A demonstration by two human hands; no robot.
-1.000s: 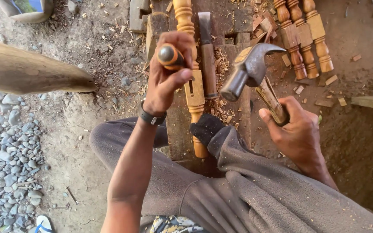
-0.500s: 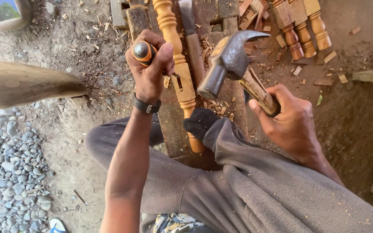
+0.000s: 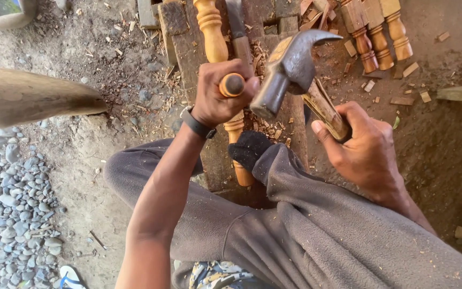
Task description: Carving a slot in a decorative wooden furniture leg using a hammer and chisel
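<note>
Two hands are busy with wood work. The left hand (image 3: 217, 93) is wrapped tight around a chisel (image 3: 232, 84), and only its round orange handle end shows above the fist. The right hand (image 3: 362, 147) grips the wooden handle of a hammer (image 3: 290, 69), with the metal head lifted just beside the chisel end, very near but not touching. Under the chisel lies a turned spindle (image 3: 213, 32), stretched along a dark plank (image 3: 188, 43) on the dirt floor. A foot in a black sock (image 3: 249, 150) presses near the spindle's lower part. Wood chips (image 3: 266, 128) lie around the spot. More spindles (image 3: 375, 32) rest at the top right, well apart. The chisel tip is hidden by the fist, so I cannot tell just where it bites. This looks like the cutting step, between hits. The next hit would need the hammer face to land flat on the chisel end, with the chisel held steady and the foot kept firm.
</note>
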